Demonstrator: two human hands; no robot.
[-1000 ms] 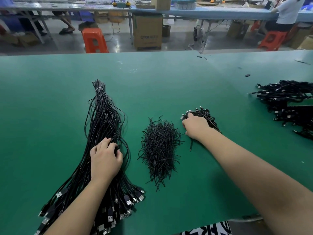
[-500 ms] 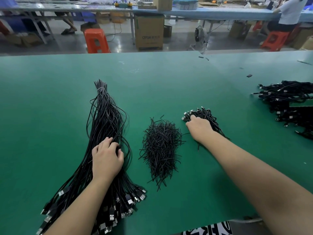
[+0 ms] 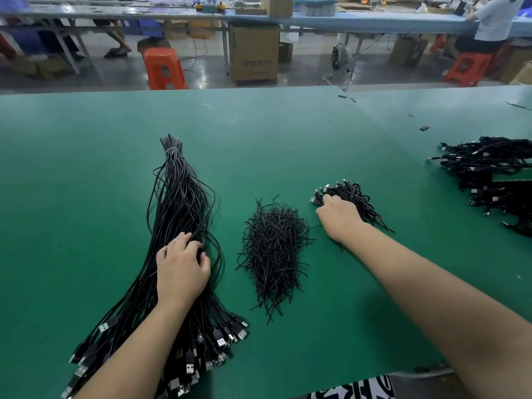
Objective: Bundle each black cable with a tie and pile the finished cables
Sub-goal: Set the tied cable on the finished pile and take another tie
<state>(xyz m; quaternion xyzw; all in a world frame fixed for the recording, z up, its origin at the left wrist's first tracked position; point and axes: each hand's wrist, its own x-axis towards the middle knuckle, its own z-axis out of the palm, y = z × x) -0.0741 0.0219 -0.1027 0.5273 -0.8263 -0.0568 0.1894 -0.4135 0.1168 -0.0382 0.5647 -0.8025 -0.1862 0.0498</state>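
On the green table (image 3: 86,174), the heap of black twist ties (image 3: 272,249) is the landmark. Left of it lies the long sheaf of unbundled black USB cables (image 3: 178,208); the left hand (image 3: 181,269) rests on it, fingers curled into the strands. Just right of the ties, the right hand (image 3: 339,218) grips a small pile of bundled cables (image 3: 349,194). Far right lies a larger pile of finished cables (image 3: 492,174).

Green table (image 3: 86,168), loose cables (image 3: 178,203), ties (image 3: 273,249), bundled cables (image 3: 489,171)
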